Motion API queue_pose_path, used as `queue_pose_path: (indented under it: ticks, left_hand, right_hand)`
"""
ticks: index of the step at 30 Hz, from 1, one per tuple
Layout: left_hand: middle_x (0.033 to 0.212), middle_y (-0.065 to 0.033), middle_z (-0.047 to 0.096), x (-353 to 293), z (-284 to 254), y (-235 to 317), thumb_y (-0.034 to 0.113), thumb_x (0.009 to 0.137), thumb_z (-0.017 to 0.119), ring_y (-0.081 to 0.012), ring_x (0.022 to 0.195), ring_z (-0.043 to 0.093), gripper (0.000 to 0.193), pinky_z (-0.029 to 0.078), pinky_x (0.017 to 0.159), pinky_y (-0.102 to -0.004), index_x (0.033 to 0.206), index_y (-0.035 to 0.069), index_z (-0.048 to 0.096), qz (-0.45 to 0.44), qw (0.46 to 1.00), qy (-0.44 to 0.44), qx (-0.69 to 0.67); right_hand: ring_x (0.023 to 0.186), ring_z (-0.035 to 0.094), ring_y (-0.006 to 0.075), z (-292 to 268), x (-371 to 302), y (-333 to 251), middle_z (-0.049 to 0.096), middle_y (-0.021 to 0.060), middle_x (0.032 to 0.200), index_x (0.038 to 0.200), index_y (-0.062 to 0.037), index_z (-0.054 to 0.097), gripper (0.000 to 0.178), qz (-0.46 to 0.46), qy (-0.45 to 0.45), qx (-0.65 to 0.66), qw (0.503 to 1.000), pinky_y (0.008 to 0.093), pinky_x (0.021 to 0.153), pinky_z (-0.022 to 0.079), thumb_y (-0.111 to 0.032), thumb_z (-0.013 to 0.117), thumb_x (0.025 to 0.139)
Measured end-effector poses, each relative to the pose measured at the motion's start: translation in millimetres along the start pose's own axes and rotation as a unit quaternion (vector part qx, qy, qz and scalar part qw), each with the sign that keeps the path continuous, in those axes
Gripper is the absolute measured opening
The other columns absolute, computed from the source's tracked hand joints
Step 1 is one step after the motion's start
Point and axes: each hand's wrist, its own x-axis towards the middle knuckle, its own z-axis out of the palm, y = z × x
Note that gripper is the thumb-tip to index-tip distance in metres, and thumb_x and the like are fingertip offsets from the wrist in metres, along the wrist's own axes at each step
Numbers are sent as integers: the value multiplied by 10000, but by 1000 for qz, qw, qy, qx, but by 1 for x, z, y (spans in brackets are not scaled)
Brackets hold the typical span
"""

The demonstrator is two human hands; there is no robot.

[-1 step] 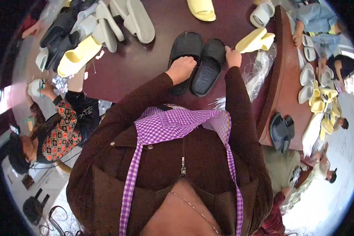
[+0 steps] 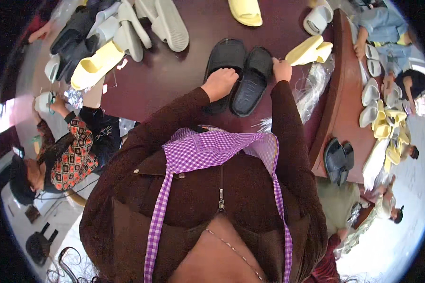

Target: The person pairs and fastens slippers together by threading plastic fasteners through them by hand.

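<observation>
Slides in black point(image 2: 249, 92) lie side by side on the dark red table point(image 2: 146, 92), toes pointing to the far side, straight ahead of the person. The left hand point(image 2: 220, 84) rests over the left slide with its fingers curled; whether they grip it, I cannot tell. The right hand point(image 2: 282, 70) has its fingertips at the right slide's outer edge, though a firm pinch cannot be made out. Just right of that hand sits a yellow pair of slides point(image 2: 309, 50), with crumpled clear plastic point(image 2: 312, 87) nearer. Grey slides point(image 2: 172, 30) lie far left.
</observation>
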Motion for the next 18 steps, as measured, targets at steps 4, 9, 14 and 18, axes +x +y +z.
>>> queue_pose_path:
  ticks: [4, 9, 14, 18]
  left_hand:
    - [814, -120, 510, -5, 2, -8, 36, 725, 516, -296, 778, 541, 86, 445, 684, -387, 809, 30, 501, 4, 1000, 7, -7]
    - [820, -123, 514, -5, 4, -14, 30, 721, 514, -300, 795, 545, 127, 450, 687, -384, 848, 21, 503, 7, 1000, 12, -20]
    - [829, -129, 522, -3, 6, -16, 31, 722, 513, -299, 812, 550, 133, 455, 685, -384, 853, 15, 502, 10, 1000, 6, -27]
    - [835, -146, 523, 7, 1, -13, 23, 721, 502, -323, 814, 545, 137, 454, 697, -402, 857, 16, 504, 2, 998, -1, -58]
  right_hand:
    - [770, 611, 353, 2, -7, -9, 633, 189, 790, 846, -29, 660, 262, -27, 25, 34, 999, 407, 710, 469, -268, 587, 766]
    - [786, 605, 336, -9, -8, -42, 634, 168, 811, 844, -13, 645, 190, -170, 58, 141, 974, 396, 727, 466, -177, 581, 774]
    - [828, 591, 299, -15, -6, -104, 624, 115, 975, 808, -46, 618, 90, -478, 16, 147, 866, 382, 716, 464, -109, 572, 764]
    - [796, 577, 313, 3, 5, -117, 621, 103, 973, 790, -55, 566, 75, -547, -108, 37, 829, 421, 691, 461, -118, 539, 758]
